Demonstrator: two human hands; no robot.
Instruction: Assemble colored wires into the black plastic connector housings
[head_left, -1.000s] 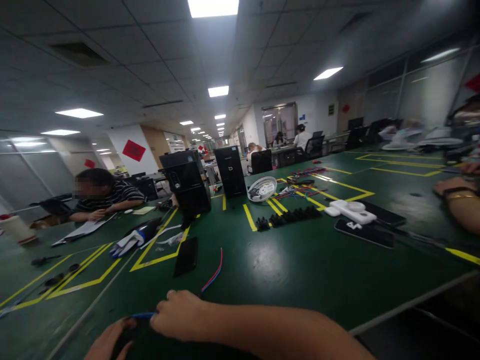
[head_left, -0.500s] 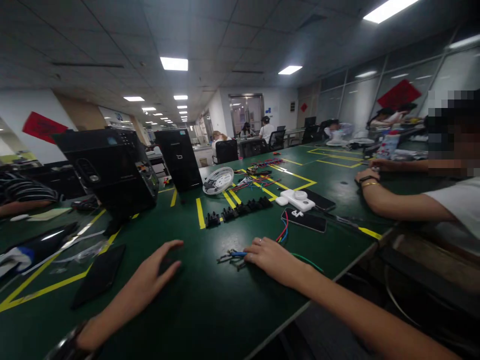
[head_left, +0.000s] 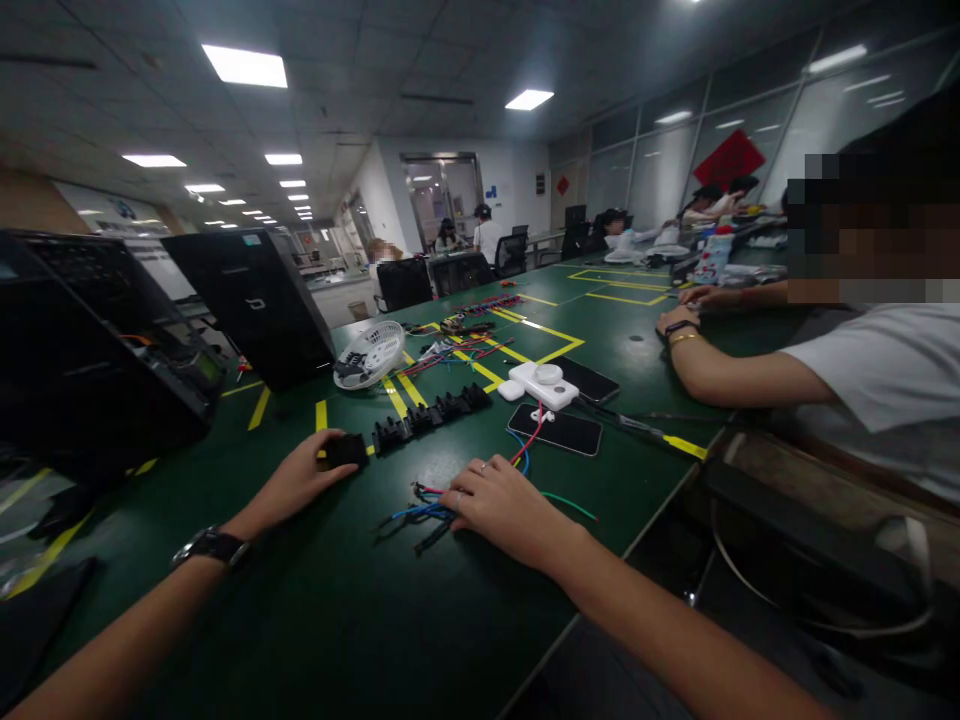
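Note:
My left hand point(head_left: 300, 480) is closed around a small black block point(head_left: 348, 452), thumb on the near side and fingers on the far side. Just right of it runs a row of black plastic clips point(head_left: 431, 417), standing side by side on the table. My right hand point(head_left: 506, 508) is closed over a bundle of coloured wires point(head_left: 416, 512). Blue and pink wires with dark ends stick out left of my fingers. Red, blue and green lengths trail out behind the hand. My palm hides the middle of the bundle.
Beyond the clips are a white basket point(head_left: 370, 356) and loose wires point(head_left: 461, 352). A white device point(head_left: 544, 384) and a phone point(head_left: 559, 430) lie past my right hand. Black computer cases point(head_left: 251, 310) stand at left. A co-worker's arm point(head_left: 720, 375) rests at right.
My left hand has reached forward to the clip row and closed on the black block. My right hand stays on the wires, whose ends are more spread out. The view has turned right.

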